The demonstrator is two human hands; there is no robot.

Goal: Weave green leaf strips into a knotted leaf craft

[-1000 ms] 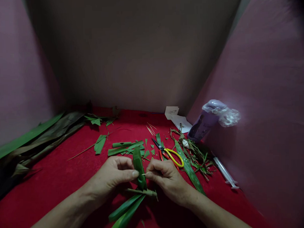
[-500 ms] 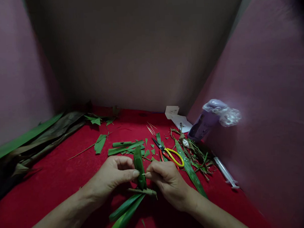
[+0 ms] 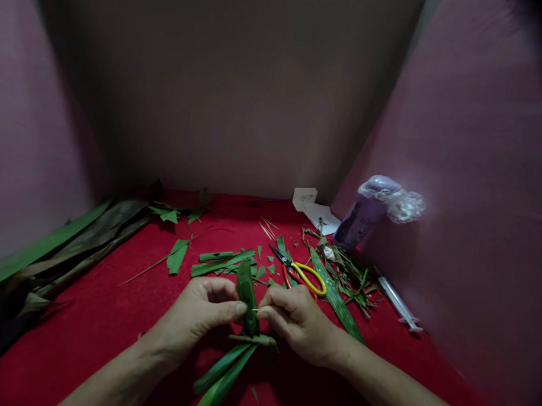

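My left hand [image 3: 212, 306] grips a folded green leaf [image 3: 246, 292] from its left side, thumb pressed on the front. The leaf stands upright, with a brownish stem piece [image 3: 253, 340] crossing its lower end. Long green leaf strips [image 3: 228, 373] fan out below that stem toward me. On the right, my right hand [image 3: 295, 320] pinches a thin pale toothpick [image 3: 256, 310] between thumb and forefinger. The toothpick's tip meets the right edge of the folded leaf; how deep it goes in, I cannot tell.
Scissors [image 3: 300, 273] with yellow and red handles lie beyond my right hand, near thin sticks [image 3: 267, 228] and cut leaf pieces [image 3: 224, 261]. Dry stems [image 3: 349, 277], a syringe [image 3: 398, 302], a purple bottle [image 3: 363, 220] and white papers [image 3: 320, 218] are rightward. Large leaves [image 3: 76, 239] lie left.
The whole view has shifted slightly. Both hands keep the same hold, with the toothpick still against the folded leaf's right edge.
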